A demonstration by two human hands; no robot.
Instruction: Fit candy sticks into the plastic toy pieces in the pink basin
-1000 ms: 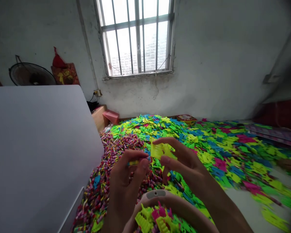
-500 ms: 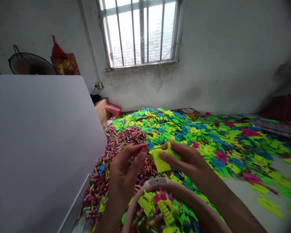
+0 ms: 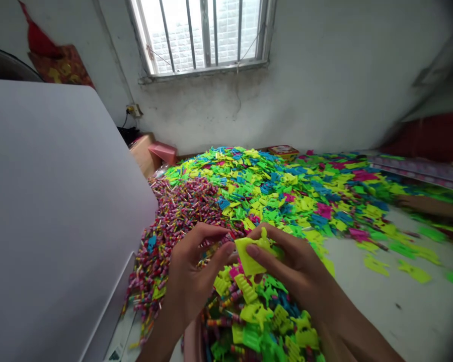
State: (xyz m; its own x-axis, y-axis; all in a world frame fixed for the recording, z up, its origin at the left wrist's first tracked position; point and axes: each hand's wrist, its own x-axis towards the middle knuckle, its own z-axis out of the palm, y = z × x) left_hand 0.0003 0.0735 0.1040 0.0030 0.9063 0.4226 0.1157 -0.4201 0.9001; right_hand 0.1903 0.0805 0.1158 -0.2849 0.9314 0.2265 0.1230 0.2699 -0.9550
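I log the right hand closed in a firm pinch at lower centre of the frame, its grip holding a flat neon-yellow plastic piece between thumb and fingers. The piece stands tilted, right beside the left hand. That hand's grip is curled with its fingers close to the piece, but I cannot tell whether it has hold of anything small.

Directly below both hands, a pink plastic basin holds neon plastic pieces and striped sticks. Beyond the hands, a mound of striped pink-and-purple sticks lies against a heap of neon green, yellow, blue and magenta plastic pieces, which spreads right across a pale concrete floor. A large white board fills the left of the frame. At the right edge, another person's blurred hand reaches over the pieces. A barred window sits at upper centre.
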